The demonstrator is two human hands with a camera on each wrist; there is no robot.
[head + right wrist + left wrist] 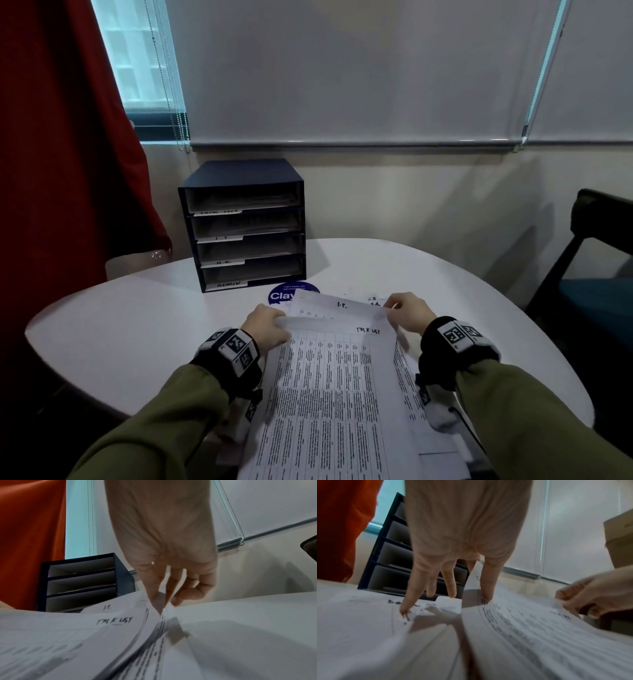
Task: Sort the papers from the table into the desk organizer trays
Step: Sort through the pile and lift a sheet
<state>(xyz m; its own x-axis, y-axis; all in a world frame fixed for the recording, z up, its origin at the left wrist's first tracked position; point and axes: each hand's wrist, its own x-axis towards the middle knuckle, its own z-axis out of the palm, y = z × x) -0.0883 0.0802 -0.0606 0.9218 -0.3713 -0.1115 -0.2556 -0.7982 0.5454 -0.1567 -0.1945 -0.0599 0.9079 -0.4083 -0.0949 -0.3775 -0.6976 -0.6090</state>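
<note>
A stack of printed papers lies on the white round table (137,325) in front of me. Its top sheet (335,377) carries a text table and the handwritten words "TASK LIST". My left hand (274,323) pinches that sheet's far left corner, thumb on top. My right hand (397,308) pinches its far right corner (161,609), which is lifted off the stack. A sheet marked "I.T." (342,305) shows beneath it. The dark blue desk organizer (245,226) stands at the back left. Its stacked trays are labelled TASK LIST, I.T., H.R. and ADMIN.
A round blue sticker (281,295) lies between the organizer and the papers. A red curtain (68,137) hangs at the left. A dark chair (596,257) stands right of the table. A cardboard box (619,540) shows at the right in the left wrist view.
</note>
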